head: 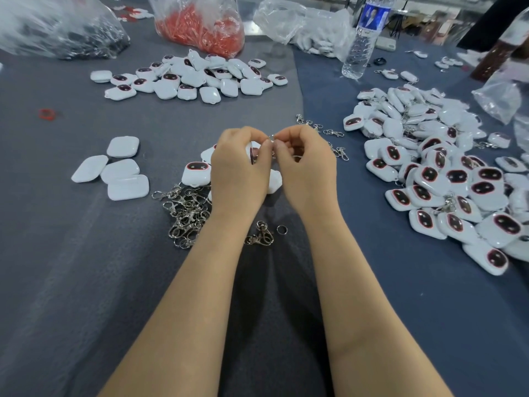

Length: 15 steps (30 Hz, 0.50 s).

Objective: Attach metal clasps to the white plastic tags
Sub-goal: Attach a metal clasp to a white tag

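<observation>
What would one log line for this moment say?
left hand: holds white tag | right hand: pinches clasp ring | step: attaching

Bare cloth (86, 282) lies open behind the left hand (239, 170); clasps (186, 213) (a tangled heap) crowd beneath its wrist.

grey cloth-covered table (86, 282), cluttered room behind

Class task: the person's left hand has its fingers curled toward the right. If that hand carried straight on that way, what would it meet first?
The left hand would almost at once meet the right hand; their fingertips already look nearly touching around a small metal clasp, though depth is uncertain.
</observation>
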### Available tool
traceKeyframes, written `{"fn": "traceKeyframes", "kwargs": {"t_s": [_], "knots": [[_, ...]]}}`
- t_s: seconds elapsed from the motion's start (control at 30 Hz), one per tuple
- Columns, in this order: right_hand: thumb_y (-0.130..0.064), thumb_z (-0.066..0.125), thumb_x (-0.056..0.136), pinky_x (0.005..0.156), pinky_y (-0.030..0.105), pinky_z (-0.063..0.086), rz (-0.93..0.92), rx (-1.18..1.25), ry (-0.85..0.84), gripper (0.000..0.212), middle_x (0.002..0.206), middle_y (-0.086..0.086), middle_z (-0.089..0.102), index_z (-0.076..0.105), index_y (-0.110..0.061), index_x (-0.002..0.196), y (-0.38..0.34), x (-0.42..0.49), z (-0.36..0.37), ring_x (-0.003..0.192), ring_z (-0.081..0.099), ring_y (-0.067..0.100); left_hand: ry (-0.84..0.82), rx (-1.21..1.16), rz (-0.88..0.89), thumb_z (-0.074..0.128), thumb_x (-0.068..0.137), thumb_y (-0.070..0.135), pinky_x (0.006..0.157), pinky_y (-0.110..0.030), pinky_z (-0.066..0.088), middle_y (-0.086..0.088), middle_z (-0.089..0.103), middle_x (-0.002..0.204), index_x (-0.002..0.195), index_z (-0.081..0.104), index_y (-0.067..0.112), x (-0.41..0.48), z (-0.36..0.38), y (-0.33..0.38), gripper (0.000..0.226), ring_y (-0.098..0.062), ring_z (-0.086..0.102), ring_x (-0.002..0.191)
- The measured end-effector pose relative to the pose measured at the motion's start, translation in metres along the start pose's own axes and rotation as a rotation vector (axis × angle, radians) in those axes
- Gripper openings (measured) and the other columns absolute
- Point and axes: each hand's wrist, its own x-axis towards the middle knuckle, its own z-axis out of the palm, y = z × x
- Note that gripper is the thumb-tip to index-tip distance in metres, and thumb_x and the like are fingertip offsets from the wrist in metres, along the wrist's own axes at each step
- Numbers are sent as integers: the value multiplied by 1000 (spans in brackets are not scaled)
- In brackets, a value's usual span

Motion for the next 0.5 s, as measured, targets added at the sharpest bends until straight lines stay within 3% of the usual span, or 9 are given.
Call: {"fn": "traceKeyframes", "kwargs": {"t_s": [0.2, 0.37, 0.5], "knots": [[-2, 52, 90, 74, 28, 46, -85, -126, -5, 12, 88, 4, 64, 61, -10, 90, 0, -2, 0, 83, 57, 19, -19, 64, 45, 61, 89, 21, 65, -15, 28, 3, 51, 96, 91, 65, 13, -2, -1, 0, 10, -10, 44, 77], [-2, 52, 90, 73, 27, 47, -99, -115, 6, 12, 87, 3, 64, 62, -10, 90, 0, -2, 0, 80, 57, 15, -18, 98, 84, 58, 91, 21, 63, -17, 26, 3, 51, 94, 90, 64, 14, -2, -1, 1, 10, -12, 44, 76], [-1, 54, 88, 67, 19, 47, -55, 27, 33, 16, 76, -8, 57, 57, -16, 86, -2, -2, 0, 66, 48, 3, -12, 96, 88, 58, 91, 21, 63, -19, 26, 4, 52, 92, 89, 65, 12, -2, -1, 0, 11, -11, 45, 77]]}}
